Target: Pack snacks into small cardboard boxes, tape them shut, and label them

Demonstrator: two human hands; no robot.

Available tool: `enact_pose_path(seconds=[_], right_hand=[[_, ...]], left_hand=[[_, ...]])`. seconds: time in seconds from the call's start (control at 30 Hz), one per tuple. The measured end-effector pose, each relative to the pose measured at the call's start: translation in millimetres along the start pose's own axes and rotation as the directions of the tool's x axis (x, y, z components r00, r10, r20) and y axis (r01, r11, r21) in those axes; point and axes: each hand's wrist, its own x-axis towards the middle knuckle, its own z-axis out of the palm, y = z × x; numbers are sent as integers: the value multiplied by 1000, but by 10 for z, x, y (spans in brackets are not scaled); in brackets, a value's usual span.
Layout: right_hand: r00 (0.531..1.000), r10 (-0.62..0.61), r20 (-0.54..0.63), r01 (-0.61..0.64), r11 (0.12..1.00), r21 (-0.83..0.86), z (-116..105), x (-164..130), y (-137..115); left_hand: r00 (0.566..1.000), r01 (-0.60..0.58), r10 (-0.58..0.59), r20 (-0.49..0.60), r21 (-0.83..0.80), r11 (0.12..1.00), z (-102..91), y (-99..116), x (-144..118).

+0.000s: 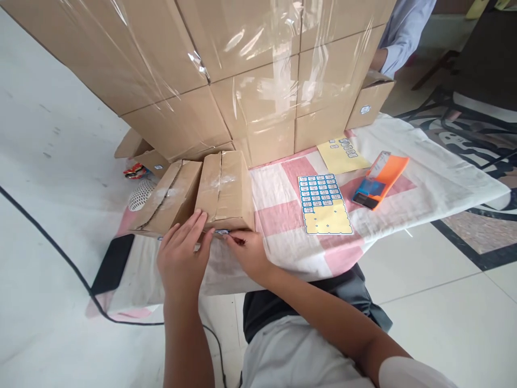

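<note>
Head view: my left hand (pixel 181 253) lies flat against the small cardboard box (pixel 226 188) at the surface's (pixel 424 178) near edge; my right hand's (pixel 248 250) grip pinches a sticker (pixel 223 232), mostly hidden beneath fingers, against the box's front.

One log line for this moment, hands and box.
left hand: flat on small box front | right hand: pinching sticker at box edge | sticker sheet: on cloth

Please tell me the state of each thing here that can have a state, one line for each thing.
Small brown cardboard box: closed, taped, under both hands.
Second brown cardboard box: closed, lying beside it.
Blue-and-yellow sticker sheet: flat, lower stickers gone.
Left hand: flat on the box's near edge.
Right hand: pinching a small sticker.
</note>
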Motion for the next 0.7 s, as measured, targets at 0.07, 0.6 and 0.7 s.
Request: enact_pose_path(seconds=[0.07, 0.6, 0.7], right_hand=[[999, 29, -45, -34, 992, -121, -18, 28, -11], [982, -129, 136, 141, 987, -83, -939, 227, -158], [979, -205, -11, 201, 965, -170, -1465, 99, -362]], left_hand=[[1000, -3, 3, -3, -20, 1000, 6, 12, 8], [971, 220, -239, -27, -306, 926, 143, 656, -86], [989, 7, -51, -136, -309, 951, -29, 1077, 187]])
